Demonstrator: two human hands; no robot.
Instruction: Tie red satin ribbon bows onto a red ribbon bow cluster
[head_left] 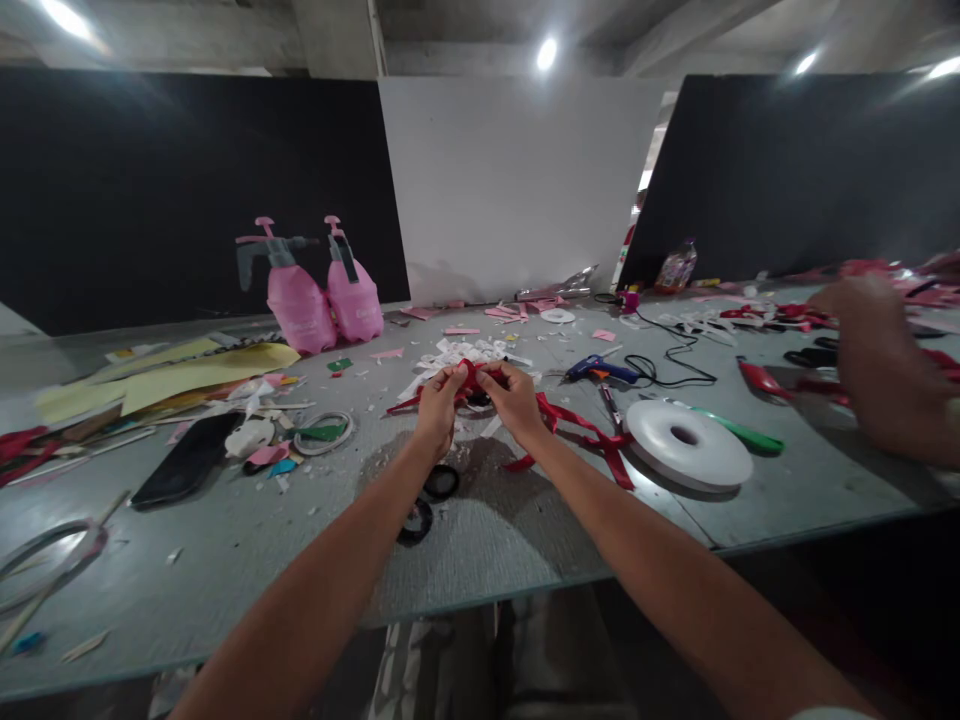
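Observation:
Both my hands meet at the middle of the grey table (225, 560). My left hand (437, 402) and my right hand (512, 396) pinch a bunched piece of red ribbon (471, 377) between their fingertips. The ribbon's loose tails trail to the right across the table (592, 437) and to the left under my left hand. Black-handled scissors (429, 500) lie on the table just below my left wrist. A white reel of tape (688, 443) sits to the right of my right forearm.
Two pink spray bottles (322, 295) stand at the back left, next to yellow paper sheets (187, 375) and a black phone (187, 458). A blue glue gun (600, 369) with a black cord lies behind the reel. Another person's arm (885, 370) rests at the right. Paper scraps litter the table.

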